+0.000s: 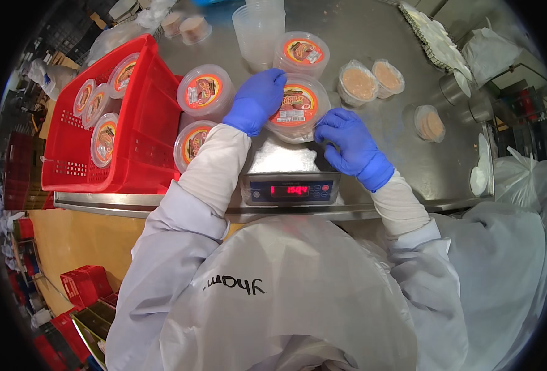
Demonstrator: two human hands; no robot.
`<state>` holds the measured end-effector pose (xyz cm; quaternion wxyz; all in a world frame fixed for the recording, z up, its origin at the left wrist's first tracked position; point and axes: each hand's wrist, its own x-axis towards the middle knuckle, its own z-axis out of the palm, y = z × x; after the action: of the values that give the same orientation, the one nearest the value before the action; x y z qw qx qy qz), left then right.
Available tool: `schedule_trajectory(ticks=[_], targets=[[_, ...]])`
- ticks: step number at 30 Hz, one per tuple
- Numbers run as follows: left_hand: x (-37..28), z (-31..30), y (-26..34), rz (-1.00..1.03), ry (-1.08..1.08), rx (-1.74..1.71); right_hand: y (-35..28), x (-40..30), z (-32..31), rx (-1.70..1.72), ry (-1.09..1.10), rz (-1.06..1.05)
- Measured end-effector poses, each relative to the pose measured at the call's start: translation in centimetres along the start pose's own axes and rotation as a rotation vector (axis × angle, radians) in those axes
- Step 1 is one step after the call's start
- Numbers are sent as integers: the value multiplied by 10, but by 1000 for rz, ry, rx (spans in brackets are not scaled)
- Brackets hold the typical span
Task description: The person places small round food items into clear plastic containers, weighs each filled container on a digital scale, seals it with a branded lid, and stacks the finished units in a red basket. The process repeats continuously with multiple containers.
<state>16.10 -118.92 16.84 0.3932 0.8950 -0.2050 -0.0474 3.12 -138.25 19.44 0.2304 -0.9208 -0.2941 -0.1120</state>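
On the metal plate of a digital scale (292, 189) with a lit red display rests a round clear plastic tub (297, 104) with a labelled lid. My left hand (259, 99), in a blue glove, presses at the lid's upper left edge, its fingers curled. The gloved right hand (350, 141) touches the tub's right side with bent fingers. Just behind stands another lidded tub (302, 52), beside a stack of clear empty tubs (258, 35). More lidded tubs (204, 90) stand left of my left hand, one partly hidden by my forearm.
A red plastic crate (148, 116) holding several lidded tubs stands at the left. Small cups of pinkish meat (358, 82) sit on the steel table (384, 153) at the right. A wire-edged tray (433, 37) lies at the back right. A person's sleeve (491, 269) is close at my right.
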Motion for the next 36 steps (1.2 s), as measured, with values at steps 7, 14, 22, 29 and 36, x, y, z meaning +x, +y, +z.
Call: schedule_trajectory(ticks=[7,14,22,29,36], targets=[[-23,17,20,70,209,527,31,3,-15,942,537,817],[-22,37,32,-12,276,579,-3,52,53,19,289,767],[-5,25,4,184,143,142,14,63,54,-113,101,745],[32,36,-27,-105,-55,-368,62,79,55,-26,9,562],[-20,28,20,-110,286,349,36,75,48,-38,121,639]])
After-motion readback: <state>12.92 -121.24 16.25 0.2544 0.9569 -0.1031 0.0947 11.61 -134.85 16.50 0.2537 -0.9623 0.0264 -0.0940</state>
